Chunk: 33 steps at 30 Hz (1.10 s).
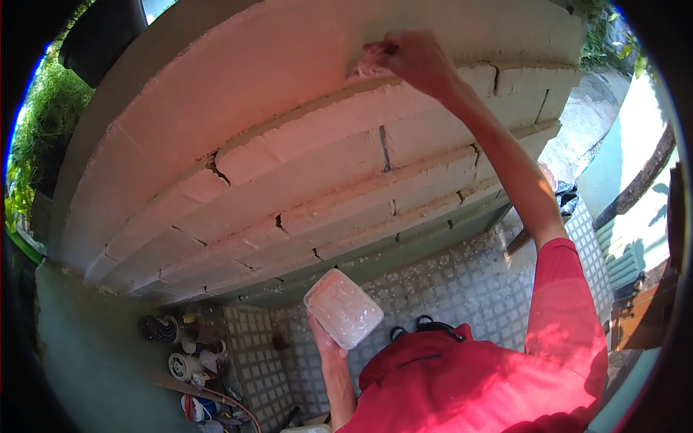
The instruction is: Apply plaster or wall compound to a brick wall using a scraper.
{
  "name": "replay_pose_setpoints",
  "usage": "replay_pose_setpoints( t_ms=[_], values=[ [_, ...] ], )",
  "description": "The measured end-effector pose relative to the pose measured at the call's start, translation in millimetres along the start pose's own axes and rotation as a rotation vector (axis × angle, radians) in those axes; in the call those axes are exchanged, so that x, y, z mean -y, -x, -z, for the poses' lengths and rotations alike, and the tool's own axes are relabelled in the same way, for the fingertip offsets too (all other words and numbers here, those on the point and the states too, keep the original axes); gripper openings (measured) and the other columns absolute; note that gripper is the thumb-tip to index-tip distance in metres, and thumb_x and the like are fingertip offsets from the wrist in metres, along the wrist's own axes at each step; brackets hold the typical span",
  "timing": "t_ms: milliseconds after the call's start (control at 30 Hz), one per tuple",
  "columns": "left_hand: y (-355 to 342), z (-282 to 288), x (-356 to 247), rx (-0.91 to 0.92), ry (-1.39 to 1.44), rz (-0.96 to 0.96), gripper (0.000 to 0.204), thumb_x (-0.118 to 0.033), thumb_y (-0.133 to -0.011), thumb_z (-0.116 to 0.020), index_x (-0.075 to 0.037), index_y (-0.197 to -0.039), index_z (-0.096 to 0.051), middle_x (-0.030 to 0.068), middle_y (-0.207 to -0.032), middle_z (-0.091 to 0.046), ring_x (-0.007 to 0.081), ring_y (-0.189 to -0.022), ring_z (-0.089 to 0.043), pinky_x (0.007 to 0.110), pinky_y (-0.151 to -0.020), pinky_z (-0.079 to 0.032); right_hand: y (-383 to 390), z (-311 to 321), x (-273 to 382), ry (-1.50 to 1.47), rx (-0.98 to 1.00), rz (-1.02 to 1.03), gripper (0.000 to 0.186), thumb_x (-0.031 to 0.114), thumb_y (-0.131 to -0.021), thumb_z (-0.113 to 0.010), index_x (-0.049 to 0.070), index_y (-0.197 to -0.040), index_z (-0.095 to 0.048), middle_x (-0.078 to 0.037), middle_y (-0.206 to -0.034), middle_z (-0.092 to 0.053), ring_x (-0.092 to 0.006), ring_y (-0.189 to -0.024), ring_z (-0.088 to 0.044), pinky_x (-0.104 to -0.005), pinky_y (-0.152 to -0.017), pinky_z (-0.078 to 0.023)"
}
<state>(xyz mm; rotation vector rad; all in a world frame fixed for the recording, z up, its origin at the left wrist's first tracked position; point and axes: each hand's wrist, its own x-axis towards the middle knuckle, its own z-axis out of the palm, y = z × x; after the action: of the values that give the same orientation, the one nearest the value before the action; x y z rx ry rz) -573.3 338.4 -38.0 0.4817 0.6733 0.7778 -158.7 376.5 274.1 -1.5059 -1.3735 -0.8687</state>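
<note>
My left hand [328, 340] is closed on the side of a shallow rectangular plastic tub [344, 309], pale and smeared with a whitish paste. The tub is held out low, in front of the block wall. Up at the wall, my right arm is stretched out and my right hand [422, 63] is closed on a pale, crumpled wad [370, 63]. Its exact kind cannot be made out. The wad is at the smooth upper band of the wall [289, 65], just over a ledge of blocks. Below it, stepped courses show dark open joints and cracks.
Cans, jars and a hose clutter the floor at lower left [184, 368]. Patterned tiles [462, 274] with white specks run along the wall's foot. A black pot [101, 43] stands at upper left by plants. At right are a tree branch [639, 180] and brown wooden furniture [642, 317].
</note>
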Motion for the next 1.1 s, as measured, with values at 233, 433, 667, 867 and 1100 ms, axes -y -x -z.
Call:
replay_pose_setpoints(
  t_ms=[233, 433, 667, 867, 1100],
  values=[
    [-3.6, -35.9, 16.5, 0.024, -0.015, -0.002, 0.059, -0.054, -0.099, -0.036, -0.014, -0.142, -0.042, 0.0070, -0.139, -0.051, 0.0288, -0.122, -0.053, 0.047, -0.100, -0.048, -10.9, 4.8, -4.7, -0.021, -0.177, 0.036, 0.024, 0.024, -0.084, -0.072, 0.002, -0.092, -0.072, -0.014, -0.076, -0.071, -0.0231, -0.058, -0.067, -0.0320, -0.055, -0.053],
    [-7.5, -50.6, 35.2, 0.042, -0.043, -0.044, 0.058, -0.053, -0.099, -0.035, -0.014, -0.142, -0.042, 0.0070, -0.138, -0.051, 0.0283, -0.123, -0.053, 0.047, -0.101, -0.048, 4.7, 82.7, -25.4, -0.452, -0.108, -0.537, 0.029, 0.029, -0.090, -0.069, 0.002, -0.102, -0.071, -0.006, -0.075, -0.071, -0.0076, -0.050, -0.060, -0.0227, -0.045, -0.047],
    [-14.6, -73.9, 56.9, 0.066, 0.000, 0.023, 0.058, -0.052, -0.101, -0.032, -0.014, -0.143, -0.041, 0.0070, -0.139, -0.051, 0.0276, -0.124, -0.053, 0.046, -0.101, -0.048, 39.2, 77.2, -62.7, -0.572, -0.068, -0.762, 0.046, 0.042, -0.090, -0.066, -0.001, -0.102, -0.069, -0.009, -0.064, -0.069, -0.0073, -0.044, -0.058, -0.0221, -0.041, -0.046],
    [-14.6, -89.4, 70.3, 0.022, -0.033, 0.055, 0.057, -0.052, -0.102, -0.029, -0.014, -0.143, -0.041, 0.0071, -0.137, -0.053, 0.0274, -0.121, -0.056, 0.045, -0.100, -0.049, 36.7, 79.3, -53.6, -0.446, 0.039, -0.765, 0.041, 0.040, -0.092, -0.060, 0.001, -0.105, -0.067, -0.011, -0.062, -0.068, -0.0167, -0.048, -0.063, -0.0294, -0.047, -0.051],
    [-5.6, -91.5, 75.8, 0.051, 0.029, 0.073, 0.058, -0.052, -0.101, -0.029, -0.014, -0.142, -0.042, 0.0074, -0.137, -0.053, 0.0285, -0.120, -0.056, 0.046, -0.098, -0.051, 42.2, 91.5, -70.1, 0.404, 0.288, -0.381, 0.030, 0.030, -0.088, -0.058, 0.001, -0.095, -0.066, -0.022, -0.079, -0.066, -0.0383, -0.079, -0.067, -0.0487, -0.078, -0.052]
  ],
)
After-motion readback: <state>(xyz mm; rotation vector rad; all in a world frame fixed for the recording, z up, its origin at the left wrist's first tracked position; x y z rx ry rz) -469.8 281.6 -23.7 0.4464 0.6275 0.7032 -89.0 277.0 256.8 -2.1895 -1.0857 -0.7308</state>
